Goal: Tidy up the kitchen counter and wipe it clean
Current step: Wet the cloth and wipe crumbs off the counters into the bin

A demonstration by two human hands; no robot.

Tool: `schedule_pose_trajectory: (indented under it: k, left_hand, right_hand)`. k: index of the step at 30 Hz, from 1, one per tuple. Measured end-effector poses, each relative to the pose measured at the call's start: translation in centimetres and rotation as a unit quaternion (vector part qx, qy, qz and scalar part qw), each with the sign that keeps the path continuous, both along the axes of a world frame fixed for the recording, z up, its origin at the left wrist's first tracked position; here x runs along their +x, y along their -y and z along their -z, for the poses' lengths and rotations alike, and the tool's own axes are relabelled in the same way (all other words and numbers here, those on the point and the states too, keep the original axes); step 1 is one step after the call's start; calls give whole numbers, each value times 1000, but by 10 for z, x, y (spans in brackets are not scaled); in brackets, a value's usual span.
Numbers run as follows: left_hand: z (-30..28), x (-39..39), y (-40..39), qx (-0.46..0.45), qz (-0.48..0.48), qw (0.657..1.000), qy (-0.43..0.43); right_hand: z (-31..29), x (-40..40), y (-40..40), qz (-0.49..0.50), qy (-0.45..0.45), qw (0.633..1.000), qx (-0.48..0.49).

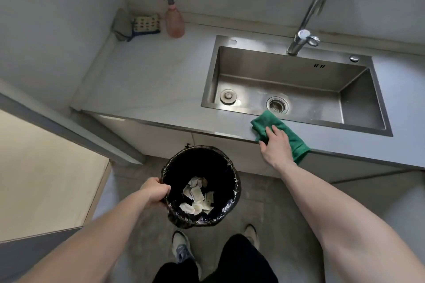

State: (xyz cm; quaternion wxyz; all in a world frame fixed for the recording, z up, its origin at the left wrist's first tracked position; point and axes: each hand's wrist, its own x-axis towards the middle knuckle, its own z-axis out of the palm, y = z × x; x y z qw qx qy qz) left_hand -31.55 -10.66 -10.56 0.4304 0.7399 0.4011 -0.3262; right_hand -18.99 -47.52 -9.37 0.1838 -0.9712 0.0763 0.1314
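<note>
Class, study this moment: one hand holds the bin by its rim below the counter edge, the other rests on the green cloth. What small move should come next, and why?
Probably sweep the green cloth left along the counter's front edge. The right hand lies flat on it there, while the left hand grips the bin's rim just below the edge, seemingly placed to catch anything brushed off.

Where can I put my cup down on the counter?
The counter is bare between the spray bottle and the sink. The back left corner is crowded by the sponge. The right hand presses the green cloth on the front edge.
</note>
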Motion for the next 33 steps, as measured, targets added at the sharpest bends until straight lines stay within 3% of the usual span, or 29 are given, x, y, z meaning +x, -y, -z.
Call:
schedule_pose_trajectory:
  k: [11, 14, 21, 24, 28, 33]
  left_hand:
    - [3, 33, -91, -26, -11, 999, -35]
    - [6, 43, -110, -32, -26, 999, -35]
    - [3, 61, -155, -31, -33, 998, -47]
    - [3, 71, -173, -45, -20, 997, -60]
    - [-3, 81, -193, -57, 2, 996, -68]
    - [-2, 96, -220, -72, 41, 994, -65]
  right_hand:
    - [-13, 29, -147, -23, -5, 998, 56]
    - [-18, 41, -177, -86, 15, 995, 38]
    - [-8, 61, -240, -178, 49, 976, 118]
    - [-12, 72, -245, -172, 101, 976, 82]
    - [1, 80, -239, -182, 20, 983, 29]
    - [12, 79, -249, -175, 26, 984, -18]
